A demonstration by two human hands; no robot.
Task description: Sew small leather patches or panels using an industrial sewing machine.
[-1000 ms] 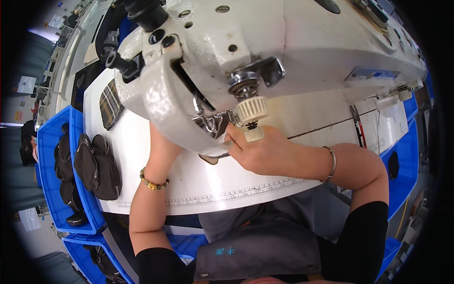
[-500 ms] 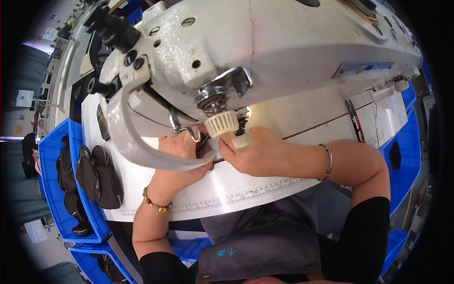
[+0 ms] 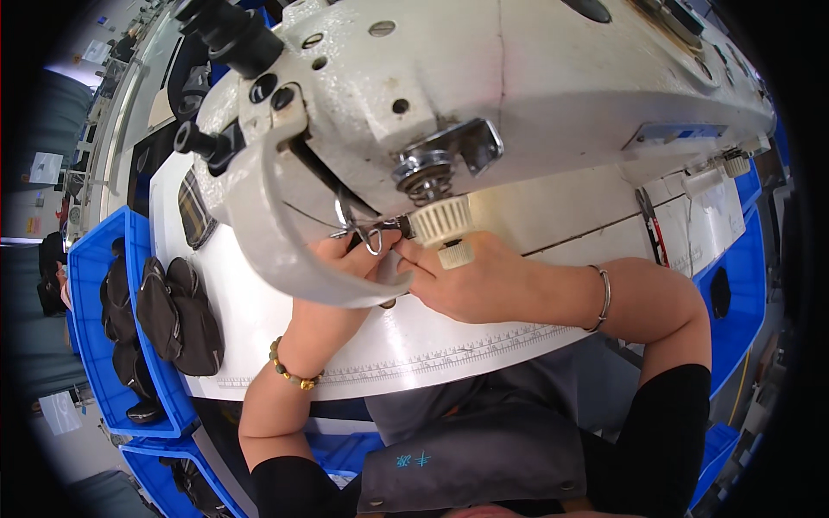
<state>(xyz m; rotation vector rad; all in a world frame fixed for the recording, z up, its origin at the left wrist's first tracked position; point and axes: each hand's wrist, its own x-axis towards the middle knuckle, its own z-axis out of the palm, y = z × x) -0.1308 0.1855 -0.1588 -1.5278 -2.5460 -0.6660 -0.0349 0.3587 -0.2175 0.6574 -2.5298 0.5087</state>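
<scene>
A white sewing machine (image 3: 337, 95) fills the upper part of the head view, its pale curved guard (image 3: 268, 246) arching over my work. Beneath its needle end, my left hand (image 3: 332, 324) is closed, with its fingers partly behind the guard. Close beside it, my right hand (image 3: 471, 281) has thumb and forefinger pinched together below a cream ridged knob (image 3: 440, 222). The fingertips of both hands nearly meet. Whatever they grip is hidden by the guard, the knob and the fingers; only a bit of something dark shows there.
Black fabric pouches (image 3: 179, 315) lie at the table's left edge, against a blue bin (image 3: 164, 380) with more dark pieces. A plaid piece (image 3: 197, 210) sits far left. Red-and-black snips (image 3: 652, 229) lie at right. A printed ruler (image 3: 449, 352) runs along the white table's front.
The view has shifted, so the machine sits farther right in it. My left hand has moved up and in toward the right hand. The dark piece between them shows less.
</scene>
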